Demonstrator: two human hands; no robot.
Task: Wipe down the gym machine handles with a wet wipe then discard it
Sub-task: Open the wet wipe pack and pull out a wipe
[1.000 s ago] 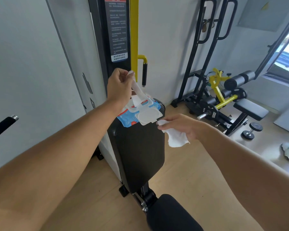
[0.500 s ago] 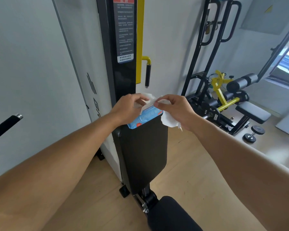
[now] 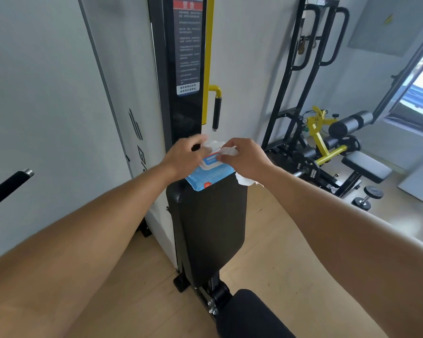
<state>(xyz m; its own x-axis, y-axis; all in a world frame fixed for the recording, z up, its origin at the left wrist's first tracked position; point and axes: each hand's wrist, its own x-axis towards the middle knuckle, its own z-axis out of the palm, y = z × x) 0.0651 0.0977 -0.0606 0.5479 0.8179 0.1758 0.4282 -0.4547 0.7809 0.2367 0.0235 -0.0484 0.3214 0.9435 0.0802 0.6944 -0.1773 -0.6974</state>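
Both bare forearms reach in from the lower corners toward the middle of the frame, where a blue pack of wet wipes (image 3: 209, 175) lies on the top edge of the black back pad (image 3: 210, 225) of the gym machine. The left hand (image 3: 185, 156) sits on the left end of the pack, its fingers (image 3: 202, 140) curled down toward the white flap at the pack's opening; they are blurred, so whether they pinch the flap or only press on it cannot be told. The right hand (image 3: 246, 158) comes in from the other side with its fingers (image 3: 226, 151) narrowly closed, the tips meeting the flap and a bit of white wipe at the opening. A crumpled wet wipe (image 3: 246, 180) hangs out from under the right palm, just past the pad's upper right corner, so that hand holds it against the palm. Above the hands, in the upper middle of the frame, a yellow machine handle (image 3: 216, 111) with a black grip points down beside the black column bearing a printed warning label (image 3: 188, 45). At the left edge, two more black grips (image 3: 7, 186) jut out. On the right stand a black rack (image 3: 310, 57), a yellow-framed bench (image 3: 366, 165) and a small dumbbell (image 3: 368, 197) on the wooden floor (image 3: 274, 240).
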